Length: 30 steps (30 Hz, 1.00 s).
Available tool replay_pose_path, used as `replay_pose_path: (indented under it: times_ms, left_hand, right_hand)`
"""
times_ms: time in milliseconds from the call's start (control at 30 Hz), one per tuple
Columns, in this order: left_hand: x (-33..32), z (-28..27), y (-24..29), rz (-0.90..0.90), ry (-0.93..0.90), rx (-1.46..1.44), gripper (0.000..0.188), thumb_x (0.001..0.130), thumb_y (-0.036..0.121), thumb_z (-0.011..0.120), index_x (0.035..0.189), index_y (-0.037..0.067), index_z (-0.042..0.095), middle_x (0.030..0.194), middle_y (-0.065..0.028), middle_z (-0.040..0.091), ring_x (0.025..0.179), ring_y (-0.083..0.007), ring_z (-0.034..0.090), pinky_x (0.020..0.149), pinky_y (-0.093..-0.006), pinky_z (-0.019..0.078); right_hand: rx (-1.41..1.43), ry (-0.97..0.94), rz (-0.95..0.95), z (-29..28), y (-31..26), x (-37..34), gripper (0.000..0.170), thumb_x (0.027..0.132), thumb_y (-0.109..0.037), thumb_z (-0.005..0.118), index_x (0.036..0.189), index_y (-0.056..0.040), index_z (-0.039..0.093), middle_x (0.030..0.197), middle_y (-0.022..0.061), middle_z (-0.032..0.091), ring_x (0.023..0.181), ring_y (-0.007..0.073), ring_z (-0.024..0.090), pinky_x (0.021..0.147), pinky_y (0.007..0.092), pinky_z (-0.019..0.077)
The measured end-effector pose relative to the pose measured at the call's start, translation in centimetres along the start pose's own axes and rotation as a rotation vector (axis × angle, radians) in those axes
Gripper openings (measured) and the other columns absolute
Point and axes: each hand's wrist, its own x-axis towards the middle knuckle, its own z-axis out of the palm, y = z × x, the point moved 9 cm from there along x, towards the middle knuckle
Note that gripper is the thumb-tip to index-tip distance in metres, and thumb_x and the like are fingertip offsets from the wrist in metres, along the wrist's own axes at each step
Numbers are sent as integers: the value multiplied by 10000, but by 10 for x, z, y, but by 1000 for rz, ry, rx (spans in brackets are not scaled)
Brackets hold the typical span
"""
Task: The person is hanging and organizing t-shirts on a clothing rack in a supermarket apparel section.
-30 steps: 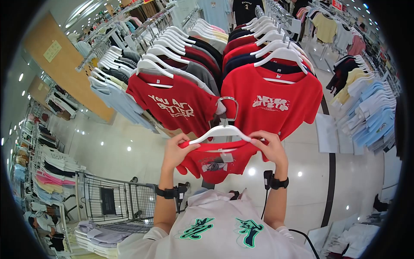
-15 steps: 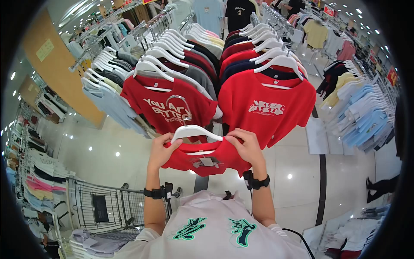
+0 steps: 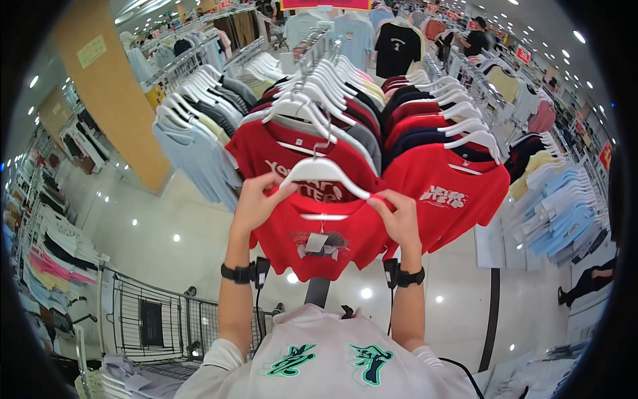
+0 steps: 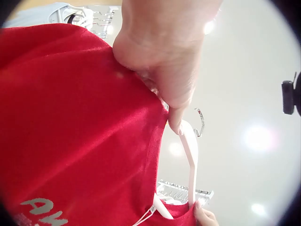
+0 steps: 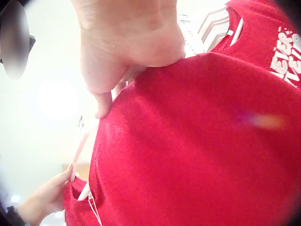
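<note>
One red T-shirt (image 3: 282, 229), mid-frame, on white hanger (image 3: 318, 167); left hand (image 3: 258, 205) and right hand (image 3: 400, 219) pinch both at shoulders; slackened pinch could drop it.

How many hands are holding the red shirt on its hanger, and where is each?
2: the left hand pinches the red shirt and white hanger at the left shoulder, the right hand at the right shoulder. No other hand holding it shows.

Wire cart (image 3: 151, 324), tan pillar (image 3: 109, 93).
</note>
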Motion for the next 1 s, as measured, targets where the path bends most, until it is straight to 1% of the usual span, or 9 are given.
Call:
replay_pose_path:
  times_ms: [233, 300, 467, 500, 633, 833, 933, 967, 1000]
  left_hand:
    - [74, -64, 10, 146, 86, -3, 335, 933, 262, 772, 792, -15, 646, 627, 24, 496, 651, -43, 416, 579, -270, 341]
    - [93, -68, -2, 198, 112, -10, 465, 919, 350, 774, 745, -28, 567, 615, -65, 444, 605, -148, 405, 573, -334, 344]
    - [109, -51, -50, 191, 37, -91, 491, 918, 392, 770, 719, -15, 581, 604, -57, 379, 585, -147, 368, 554, -358, 328]
    - [106, -51, -51, 173, 12, 25, 405, 960, 283, 753, 747, -25, 598, 636, 18, 412, 632, -71, 371, 569, -289, 326]
    - [117, -46, -52, 152, -33, 15, 387, 957, 303, 747, 802, -37, 646, 639, -22, 463, 640, -91, 425, 594, -304, 370]
    - [131, -28, -8, 318, -100, 15, 414, 964, 359, 721, 1129, -21, 713, 914, -170, 728, 829, -217, 669, 792, -363, 510]
    - [151, -11, 7, 284, -94, -146, 382, 963, 359, 724, 1058, -10, 697, 842, -141, 709, 782, -191, 661, 746, -347, 511]
    - [154, -1, -4, 40, -122, -270, 390, 972, 378, 709, 994, -11, 689, 800, -131, 686, 738, -181, 640, 721, -338, 506]
    - [166, -2, -14, 164, 10, -130, 449, 978, 456, 673, 1006, 9, 699, 723, -142, 661, 651, -255, 644, 647, -370, 493]
  right_hand:
    - [-79, 110, -91, 19, -47, 68, 205, 934, -197, 749, 955, 7, 744, 771, 162, 686, 650, 244, 647, 642, 319, 494]
    - [-109, 127, -67, 26, -55, 80, 227, 949, -222, 734, 958, 5, 740, 752, 172, 660, 623, 254, 620, 619, 325, 475]
    - [-160, 98, -30, 53, -21, 83, 289, 968, -285, 719, 980, 3, 737, 736, 194, 646, 622, 286, 626, 618, 351, 473]
    - [-151, 113, -11, 56, -13, 81, 292, 966, -291, 722, 987, 0, 739, 746, 199, 655, 636, 298, 641, 627, 356, 481]
    - [-148, 67, 66, 59, -8, 84, 331, 964, -342, 716, 1019, -16, 741, 779, 212, 677, 690, 350, 665, 668, 382, 503]
    - [-281, 22, -115, 88, -41, 110, 486, 931, -442, 730, 1030, 32, 691, 903, 235, 707, 812, 410, 685, 726, 453, 520]
    - [-266, 34, -82, 116, -54, 134, 425, 969, -414, 683, 929, 4, 616, 787, 237, 662, 745, 427, 668, 655, 489, 499]
    - [-291, 87, -68, 124, -48, 141, 405, 991, -405, 649, 934, -6, 610, 753, 224, 656, 723, 423, 666, 640, 498, 491]
    - [-317, 139, -51, 130, -39, 147, 389, 1014, -397, 614, 939, -15, 603, 718, 211, 651, 701, 420, 665, 624, 508, 484]
